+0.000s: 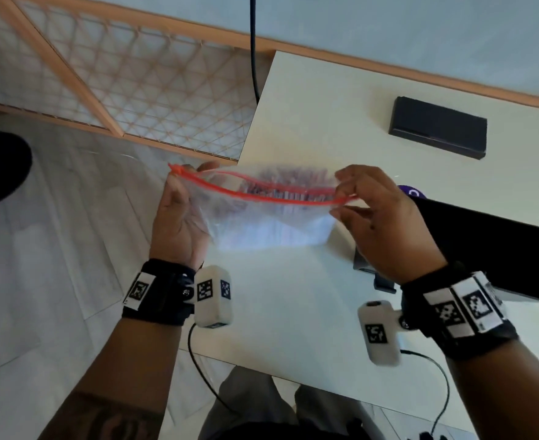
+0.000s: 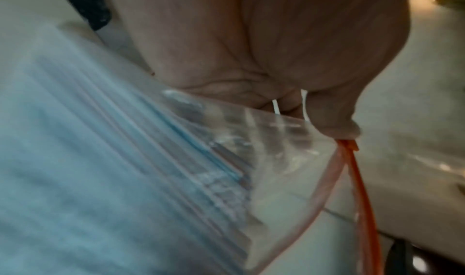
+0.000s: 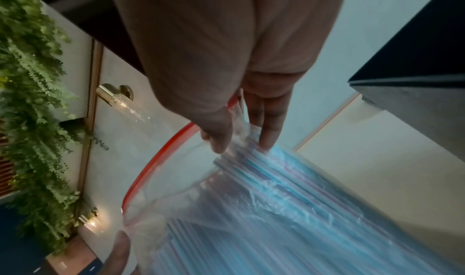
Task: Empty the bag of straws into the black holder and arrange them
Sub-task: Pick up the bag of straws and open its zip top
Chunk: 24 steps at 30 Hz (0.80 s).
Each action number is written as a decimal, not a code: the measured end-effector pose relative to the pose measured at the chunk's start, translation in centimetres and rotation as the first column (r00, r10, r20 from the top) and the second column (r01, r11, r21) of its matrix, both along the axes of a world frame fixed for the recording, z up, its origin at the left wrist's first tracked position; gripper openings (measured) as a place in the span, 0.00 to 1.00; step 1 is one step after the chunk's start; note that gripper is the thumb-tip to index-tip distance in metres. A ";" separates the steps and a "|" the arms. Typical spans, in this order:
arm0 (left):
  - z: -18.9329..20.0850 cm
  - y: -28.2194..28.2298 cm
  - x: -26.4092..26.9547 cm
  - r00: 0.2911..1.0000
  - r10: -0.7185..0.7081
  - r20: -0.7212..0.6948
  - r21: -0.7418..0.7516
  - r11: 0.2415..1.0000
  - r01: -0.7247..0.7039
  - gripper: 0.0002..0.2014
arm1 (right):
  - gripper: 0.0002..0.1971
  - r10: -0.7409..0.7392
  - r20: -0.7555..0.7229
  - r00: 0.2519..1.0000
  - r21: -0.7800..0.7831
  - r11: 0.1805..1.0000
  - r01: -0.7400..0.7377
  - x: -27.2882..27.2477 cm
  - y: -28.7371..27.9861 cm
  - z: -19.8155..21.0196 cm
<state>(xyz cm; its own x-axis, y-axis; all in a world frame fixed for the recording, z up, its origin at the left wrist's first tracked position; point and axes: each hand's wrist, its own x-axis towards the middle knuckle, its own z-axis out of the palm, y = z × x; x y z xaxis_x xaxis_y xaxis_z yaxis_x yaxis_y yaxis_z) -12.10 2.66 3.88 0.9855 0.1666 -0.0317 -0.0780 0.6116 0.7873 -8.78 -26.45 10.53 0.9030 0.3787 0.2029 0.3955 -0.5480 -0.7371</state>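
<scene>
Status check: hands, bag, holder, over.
Left hand and right hand pinch bag at its ends. Seal parted, straws inside. Black holder far right, clear of hands.

White table [image 1: 293,128], pale floor [image 1: 55,249], wooden lattice panel [image 1: 154,87], hanging greenery [image 3: 32,100].

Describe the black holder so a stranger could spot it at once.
Start at the white table; along its far right edge, beyond the bag, lies the black holder. It is a long, low box, smaller than the big black block nearer the right hand.
</scene>
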 end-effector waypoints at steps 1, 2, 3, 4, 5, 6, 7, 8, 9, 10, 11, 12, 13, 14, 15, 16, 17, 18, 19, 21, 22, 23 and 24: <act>0.0 0.1 -0.1 0.999 -0.015 -0.031 0.086 0.996 0.018 0.26 | 0.07 -0.011 0.019 1.000 -0.006 1.000 0.011 0.1 0.1 0.0; 0.0 0.2 -0.2 0.997 -0.030 -0.072 0.179 0.983 0.043 0.35 | 0.07 -0.006 0.036 0.999 -0.023 1.000 0.007 0.2 0.1 0.2; 0.0 0.4 -0.3 0.992 -0.048 -0.114 0.268 0.960 0.077 0.44 | 0.07 0.018 0.058 0.998 -0.057 0.998 -0.015 0.3 0.0 0.4; -0.2 0.4 -0.5 0.988 -0.070 -0.139 0.359 0.926 0.116 0.50 | 0.08 0.055 0.086 0.995 -0.108 0.993 -0.045 0.4 -0.1 0.5; -0.3 0.4 -0.8 0.988 -0.086 -0.128 0.464 0.875 0.136 0.51 | 0.09 0.100 0.115 0.988 -0.169 0.982 -0.080 0.5 -0.1 0.7; -0.5 0.2 -1.1 0.989 -0.099 -0.113 0.540 0.829 0.144 0.46 | 0.10 0.145 0.127 0.981 -0.233 0.966 -0.113 0.5 -0.1 0.9; -0.7 0.0 -1.4 0.989 -0.106 -0.106 0.592 0.792 0.149 0.38 | 0.11 0.174 0.113 0.978 -0.295 0.946 -0.135 0.7 0.0 1.2; -0.9 -0.3 -1.5 0.990 -0.102 -0.100 0.610 0.780 0.142 0.31 | 0.10 0.179 0.083 0.980 -0.351 0.926 -0.139 0.8 0.1 1.5; -0.9 -0.5 -1.6 0.992 -0.087 -0.087 0.617 0.778 0.122 0.25 | 0.10 0.160 0.058 0.985 -0.398 0.909 -0.125 0.9 0.1 1.8; -1.0 -0.6 -1.5 0.995 -0.075 -0.069 0.619 0.779 0.102 0.21 | 0.10 0.129 0.047 0.990 -0.433 0.896 -0.097 1.1 0.2 2.1; -1.1 -0.5 -1.5 0.996 -0.070 -0.055 0.618 0.781 0.090 0.20 | 0.10 0.097 0.051 0.994 -0.459 0.886 -0.063 1.2 0.2 2.4; -1.2 -0.4 -1.5 0.996 -0.070 -0.052 0.621 0.779 0.087 0.20 | 0.11 0.071 0.067 0.995 -0.476 0.879 -0.031 1.4 0.3 2.7; -1.2 -0.2 -1.4 0.996 -0.077 -0.051 0.627 0.774 0.092 0.20 | 0.13 0.054 0.089 0.995 -0.489 0.872 -0.004 1.5 0.3 2.9; -1.2 0.0 -1.5 0.995 -0.086 -0.051 0.631 0.770 0.099 0.20 | 0.16 0.045 0.109 0.993 -0.499 0.866 0.016 1.5 0.3 3.0; -1.1 0.0 -1.5 0.994 -0.100 -0.051 0.635 0.765 0.109 0.20 | 0.18 0.043 0.125 0.991 -0.510 0.860 0.027 1.5 0.3 3.1; -1.1 0.1 -1.6 0.992 -0.115 -0.054 0.636 0.762 0.123 0.21 | 0.21 0.042 0.131 0.990 -0.520 0.853 0.033 1.5 0.3 3.2; -1.2 0.1 -1.7 0.989 -0.133 -0.062 0.629 0.764 0.142 0.22 | 0.23 0.038 0.122 0.992 -0.529 0.848 0.033 1.3 0.4 3.1; -1.3 0.2 -1.7 0.986 -0.149 -0.074 0.623 0.765 0.163 0.22 | 0.26 0.027 0.098 0.995 -0.533 0.846 0.030 1.0 0.5 3.1; -1.5 0.2 -1.7 0.983 -0.165 -0.084 0.618 0.765 0.181 0.23 | 0.29 0.010 0.067 0.998 -0.532 0.846 0.028 0.7 0.6 3.0; -1.9 0.3 -1.8 0.979 -0.179 -0.095 0.613 0.765 0.199 0.23 | 0.36 -0.030 0.018 0.999 -0.523 0.852 0.035 0.1 1.1 2.7; -2.0 0.3 -1.9 0.978 -0.183 -0.095 0.608 0.767 0.203 0.23 | 0.40 -0.049 -0.006 0.999 -0.511 0.858 0.039 0.0 1.3 2.5; -2.1 0.2 -1.9 0.977 -0.191 -0.095 0.604 0.769 0.209 0.23 | 0.44 -0.067 -0.037 0.997 -0.483 0.875 0.041 0.0 1.4 2.1; -2.1 0.1 -1.9 0.976 -0.197 -0.094 0.606 0.767 0.213 0.23 | 0.48 -0.087 -0.083 0.993 -0.433 0.900 0.042 0.2 1.5 1.6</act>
